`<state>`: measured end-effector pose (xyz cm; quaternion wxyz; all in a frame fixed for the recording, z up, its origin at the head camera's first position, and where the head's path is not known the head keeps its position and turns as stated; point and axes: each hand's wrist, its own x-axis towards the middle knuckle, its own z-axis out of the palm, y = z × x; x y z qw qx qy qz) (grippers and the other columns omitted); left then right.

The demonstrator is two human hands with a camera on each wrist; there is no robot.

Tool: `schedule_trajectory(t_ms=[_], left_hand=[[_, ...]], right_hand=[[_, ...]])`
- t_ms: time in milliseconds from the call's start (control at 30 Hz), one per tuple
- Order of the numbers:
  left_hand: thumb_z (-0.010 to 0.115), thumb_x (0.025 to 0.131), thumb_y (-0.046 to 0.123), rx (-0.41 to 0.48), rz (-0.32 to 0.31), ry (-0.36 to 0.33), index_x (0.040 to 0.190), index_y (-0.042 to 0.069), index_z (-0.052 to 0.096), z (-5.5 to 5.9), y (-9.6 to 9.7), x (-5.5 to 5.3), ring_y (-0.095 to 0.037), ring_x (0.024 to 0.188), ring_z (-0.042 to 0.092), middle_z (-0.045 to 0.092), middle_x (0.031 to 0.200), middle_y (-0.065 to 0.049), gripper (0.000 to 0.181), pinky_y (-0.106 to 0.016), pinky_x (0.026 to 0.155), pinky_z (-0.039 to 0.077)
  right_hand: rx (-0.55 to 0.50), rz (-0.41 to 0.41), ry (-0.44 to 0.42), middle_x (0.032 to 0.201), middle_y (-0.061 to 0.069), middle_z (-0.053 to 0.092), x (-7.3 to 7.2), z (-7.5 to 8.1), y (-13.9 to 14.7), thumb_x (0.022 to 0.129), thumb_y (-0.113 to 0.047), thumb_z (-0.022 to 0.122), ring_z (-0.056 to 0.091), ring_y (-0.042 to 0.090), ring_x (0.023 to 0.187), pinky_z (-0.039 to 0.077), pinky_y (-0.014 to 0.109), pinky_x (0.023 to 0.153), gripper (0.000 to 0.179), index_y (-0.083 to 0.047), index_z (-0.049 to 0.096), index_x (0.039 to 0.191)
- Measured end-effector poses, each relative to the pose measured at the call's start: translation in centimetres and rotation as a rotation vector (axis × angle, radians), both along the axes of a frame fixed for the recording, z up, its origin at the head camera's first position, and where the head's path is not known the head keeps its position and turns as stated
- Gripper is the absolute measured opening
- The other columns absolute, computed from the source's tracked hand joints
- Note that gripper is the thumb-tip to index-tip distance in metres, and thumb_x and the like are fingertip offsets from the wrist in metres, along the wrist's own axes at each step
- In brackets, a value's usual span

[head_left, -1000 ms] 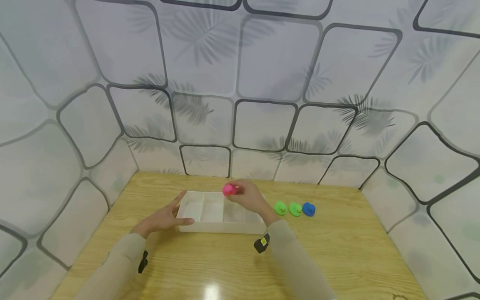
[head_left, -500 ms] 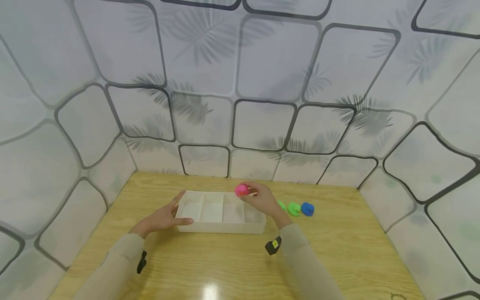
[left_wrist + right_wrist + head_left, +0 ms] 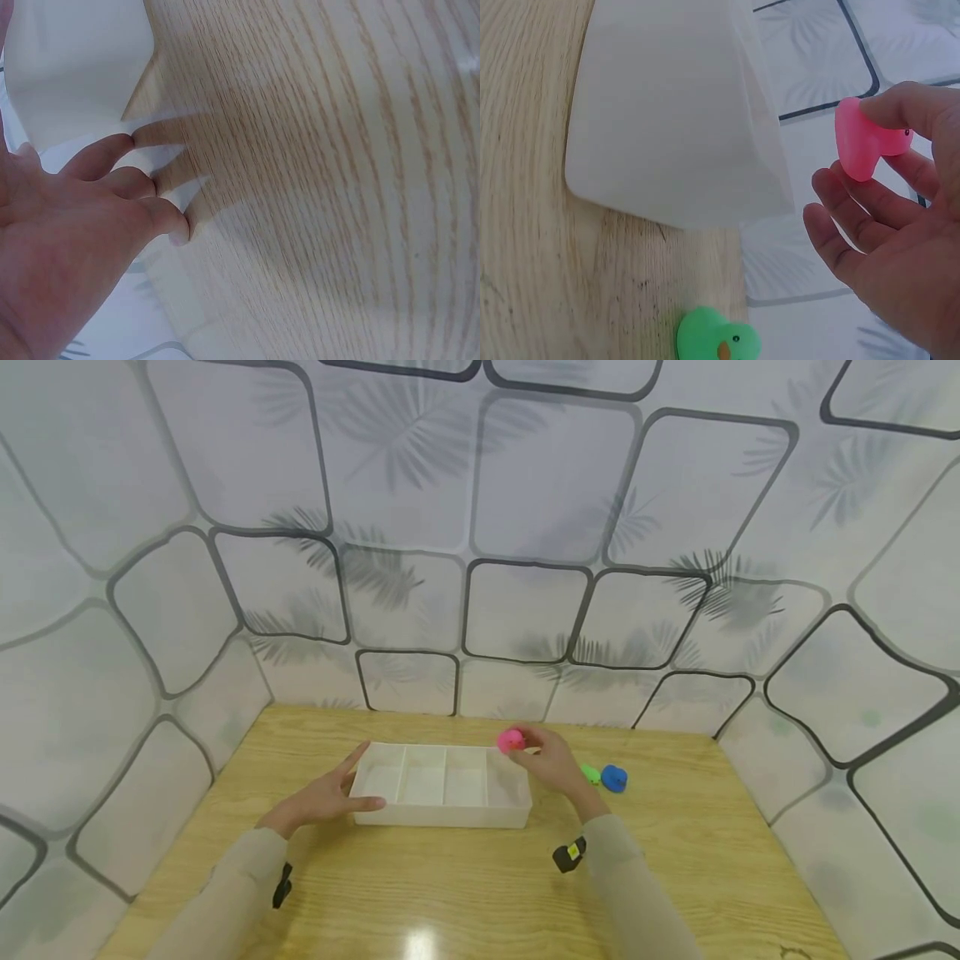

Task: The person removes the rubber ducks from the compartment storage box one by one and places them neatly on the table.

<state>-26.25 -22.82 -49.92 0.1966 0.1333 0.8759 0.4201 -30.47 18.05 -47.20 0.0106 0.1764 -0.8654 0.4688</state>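
A white box [image 3: 442,816] with a row of compartments sits on the table. My left hand [image 3: 322,797] rests at its left end, thumb stretched along the front rim and index finger reaching to the back corner. In the left wrist view, the other fingertips [image 3: 176,225] touch the tabletop beside the box. Between thumb and fingers, my right hand [image 3: 553,764] pinches a pink rubber duck [image 3: 511,741] above the back edge of the rightmost compartment. A green rubber duck [image 3: 591,774] shows partly behind the right wrist, beside a blue rubber duck [image 3: 614,778].
The wooden table [image 3: 420,893] extends in front of the box and to both sides. Patterned walls [image 3: 525,610] enclose it at the back, left and right. A green duck [image 3: 716,336] lies near the box end in the right wrist view.
My right hand has moved right with the pink duck, from above the box's middle to its rightmost compartment. It now hides one green duck. The left hand stays at the box's left end.
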Motion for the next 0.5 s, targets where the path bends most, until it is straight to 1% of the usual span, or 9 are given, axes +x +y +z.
schedule_trajectory(t_ms=[133, 300, 400, 500], left_hand=[[0.078, 0.094, 0.051, 0.000, -0.003, 0.004, 0.169, 0.025, -0.014, -0.1, -0.1, -0.2, -0.057, 0.154, 0.027, 0.016, 0.168, -0.040, 0.122, -0.070, 0.120, 0.033], [0.077, 0.095, 0.051, 0.007, -0.004, -0.011, 0.169, 0.028, -0.015, -0.4, -0.3, -0.3, -0.057, 0.155, 0.022, 0.007, 0.171, -0.038, 0.121, -0.071, 0.120, 0.031], [0.077, 0.094, 0.050, 0.017, -0.004, -0.024, 0.169, 0.029, -0.015, -0.5, -0.3, -0.3, -0.057, 0.156, 0.019, 0.003, 0.171, -0.038, 0.121, -0.072, 0.120, 0.030], [0.078, 0.094, 0.051, 0.018, -0.002, -0.025, 0.169, 0.029, -0.015, -0.6, -0.3, -0.4, -0.057, 0.156, 0.019, 0.002, 0.172, -0.036, 0.121, -0.072, 0.120, 0.030]], right_hand=[[-0.004, -0.029, 0.003, 0.128, 0.019, 0.073, 0.0, 0.0, 0.8, 0.097, -0.012, 0.074, 0.069, 0.033, 0.115, 0.057, 0.039, 0.093, 0.040, -0.003, 0.065, 0.135], [-0.020, -0.028, 0.011, 0.132, 0.022, 0.070, 0.2, -0.2, 2.0, 0.098, -0.010, 0.073, 0.068, 0.038, 0.117, 0.057, 0.042, 0.093, 0.039, -0.003, 0.064, 0.135], [-0.016, -0.030, 0.023, 0.135, 0.023, 0.068, 0.1, -0.4, 2.8, 0.100, -0.012, 0.072, 0.068, 0.040, 0.117, 0.059, 0.042, 0.092, 0.038, -0.003, 0.064, 0.136], [-0.006, -0.052, -0.003, 0.138, 0.021, 0.066, 0.1, -0.5, 3.6, 0.100, -0.015, 0.072, 0.067, 0.040, 0.118, 0.061, 0.040, 0.087, 0.040, -0.007, 0.065, 0.139]])
